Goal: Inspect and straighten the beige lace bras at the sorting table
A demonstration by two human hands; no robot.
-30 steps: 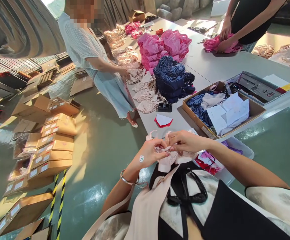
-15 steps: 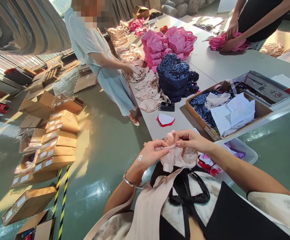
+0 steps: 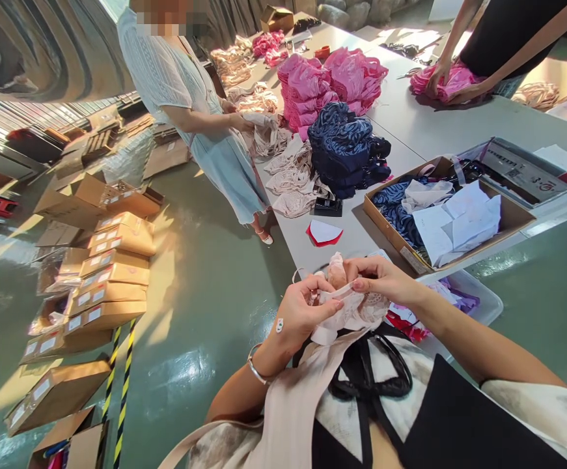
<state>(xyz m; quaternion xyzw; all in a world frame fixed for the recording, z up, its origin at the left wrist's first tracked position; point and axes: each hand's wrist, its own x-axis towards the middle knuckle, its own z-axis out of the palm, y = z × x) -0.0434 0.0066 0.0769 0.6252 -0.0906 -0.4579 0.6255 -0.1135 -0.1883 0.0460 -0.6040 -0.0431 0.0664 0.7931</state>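
Close to my body, both hands grip a pale pink lace bra (image 3: 349,311). My left hand (image 3: 307,305) pinches the edge of it between thumb and fingers. My right hand (image 3: 383,279) pinches the same edge a little to the right, so a short stretch of band lies between them. The lace cup hangs below my right fingers. Just beyond my hands, on the table, lies a red and white cup-shaped piece (image 3: 325,233). A black small box (image 3: 328,204) sits behind it, by a row of beige bras (image 3: 293,185).
A cardboard tray (image 3: 395,240) with cloth and papers stands right on the table (image 3: 288,236). Behind are navy bras (image 3: 344,150) and pink piles (image 3: 307,91). A plastic bin (image 3: 491,306) sits below. Two people work at the far edges. Cartons (image 3: 117,267) are stacked on the left floor.
My hands have shifted slightly right with the bra, and my left hand has turned a little. The person at left has lifted a beige piece; the person at right has moved their hands on the pink pile.
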